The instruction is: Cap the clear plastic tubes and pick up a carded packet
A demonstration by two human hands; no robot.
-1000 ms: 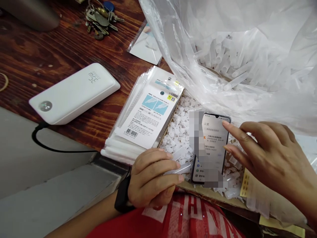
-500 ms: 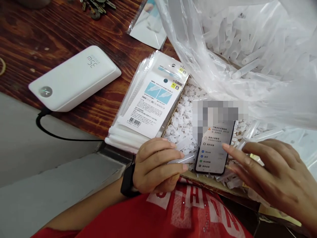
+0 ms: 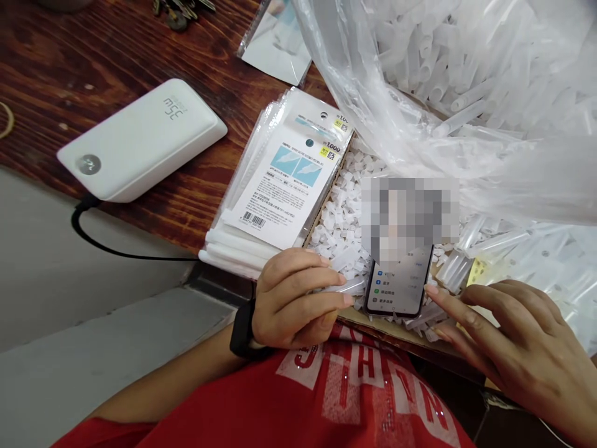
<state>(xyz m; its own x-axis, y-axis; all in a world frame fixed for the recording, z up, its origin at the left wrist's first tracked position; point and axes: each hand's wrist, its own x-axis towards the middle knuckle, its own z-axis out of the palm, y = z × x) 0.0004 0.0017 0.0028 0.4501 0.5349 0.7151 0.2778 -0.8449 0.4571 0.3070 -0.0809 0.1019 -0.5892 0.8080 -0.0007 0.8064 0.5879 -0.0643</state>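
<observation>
A smartphone (image 3: 397, 291) with a lit settings menu lies on small translucent plastic pieces (image 3: 336, 208) in a cardboard box, its upper part pixelated. My left hand (image 3: 298, 298) rests at the near edge of the box, left of the phone. Its fingers are loosely bent and apart, and the thumb is partly hidden beneath. By those fingertips lies a clear plastic tube (image 3: 353, 286); I see no grip on it. My right hand (image 3: 513, 336) hovers right of the phone with fingers spread and nothing in them. Its index fingertip is beside the phone's right edge.
Stacked packets with printed cards (image 3: 280, 193) lie left of the box. A white power bank (image 3: 144, 140) with a black cable (image 3: 125, 252) sits on the wooden table (image 3: 41, 93). Keys (image 3: 180, 15) lie farther back. A plastic bag (image 3: 373, 106) with translucent tubes (image 3: 471, 93) fills the upper right.
My right index finger has moved off the screen to beside its right edge. The phone's menu has scrolled or shifted. The view has moved slightly, while my left hand keeps its pose.
</observation>
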